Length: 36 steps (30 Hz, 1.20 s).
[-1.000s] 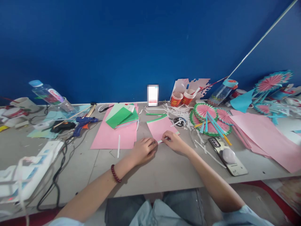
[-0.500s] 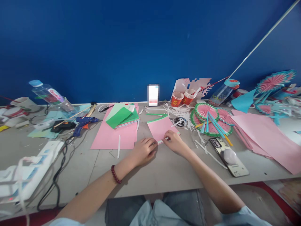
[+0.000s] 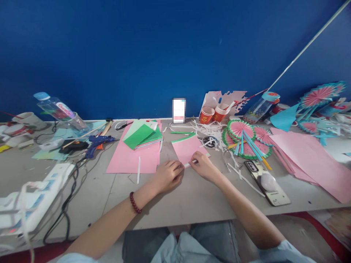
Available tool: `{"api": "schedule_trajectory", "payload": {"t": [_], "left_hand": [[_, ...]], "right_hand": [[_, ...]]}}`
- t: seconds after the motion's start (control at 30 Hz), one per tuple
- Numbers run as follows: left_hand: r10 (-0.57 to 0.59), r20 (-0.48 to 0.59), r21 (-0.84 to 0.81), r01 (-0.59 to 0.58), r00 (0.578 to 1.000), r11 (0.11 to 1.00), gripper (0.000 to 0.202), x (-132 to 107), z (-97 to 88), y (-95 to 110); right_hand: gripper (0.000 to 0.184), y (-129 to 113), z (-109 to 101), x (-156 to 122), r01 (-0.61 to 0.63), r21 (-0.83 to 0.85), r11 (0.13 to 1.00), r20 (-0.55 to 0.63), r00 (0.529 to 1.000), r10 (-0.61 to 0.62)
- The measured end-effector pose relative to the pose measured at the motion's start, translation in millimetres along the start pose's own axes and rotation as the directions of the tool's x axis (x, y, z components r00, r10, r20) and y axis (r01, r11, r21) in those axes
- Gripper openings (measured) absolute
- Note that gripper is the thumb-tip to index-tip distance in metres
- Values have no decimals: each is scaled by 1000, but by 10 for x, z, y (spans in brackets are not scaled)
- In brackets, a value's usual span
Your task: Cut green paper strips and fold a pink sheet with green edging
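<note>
A sheet of pink paper (image 3: 187, 149) with a green strip along its far edge lies on the table in front of me. Its near edge shows a narrow whitish band between my hands. My left hand (image 3: 170, 176) has its curled fingers closed on the left end of that edge. On the right part of the same edge, my right hand (image 3: 203, 166) pinches the paper, thumb and fingers together. The fingertips partly hide the edge. To the left, green paper pieces (image 3: 141, 136) rest on a larger pink sheet (image 3: 120, 160), and a white paper strip (image 3: 138, 170) lies near my left wrist.
A blue glue gun (image 3: 98, 144), power strip (image 3: 46, 197) and tilted bottle (image 3: 55, 107) occupy the left. A lit phone (image 3: 179, 110) stands against the wall. Red paper cups (image 3: 207, 115), watermelon-patterned paper fans (image 3: 241, 133), another phone (image 3: 274, 195) and pink sheets (image 3: 315, 153) are right.
</note>
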<state>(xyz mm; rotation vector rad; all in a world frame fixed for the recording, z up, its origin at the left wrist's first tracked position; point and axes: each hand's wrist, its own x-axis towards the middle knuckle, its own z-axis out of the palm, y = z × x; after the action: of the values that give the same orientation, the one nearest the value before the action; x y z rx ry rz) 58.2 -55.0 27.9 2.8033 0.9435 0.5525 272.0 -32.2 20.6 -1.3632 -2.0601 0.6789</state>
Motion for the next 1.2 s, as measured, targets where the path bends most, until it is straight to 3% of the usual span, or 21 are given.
{"api": "schedule_trajectory", "payload": {"t": [0.8,1.2], "left_hand": [[-2,-17,-13,1,1000,1000,31,-3,7,-1],[0,-1,-16,0,1000,1000,30,-9,14,-14]], "right_hand": [[6,-25,0,5,-69,-108,992,13,997,71],[18,32,-82,-10,-152,-270,951,-37,988,148]]}}
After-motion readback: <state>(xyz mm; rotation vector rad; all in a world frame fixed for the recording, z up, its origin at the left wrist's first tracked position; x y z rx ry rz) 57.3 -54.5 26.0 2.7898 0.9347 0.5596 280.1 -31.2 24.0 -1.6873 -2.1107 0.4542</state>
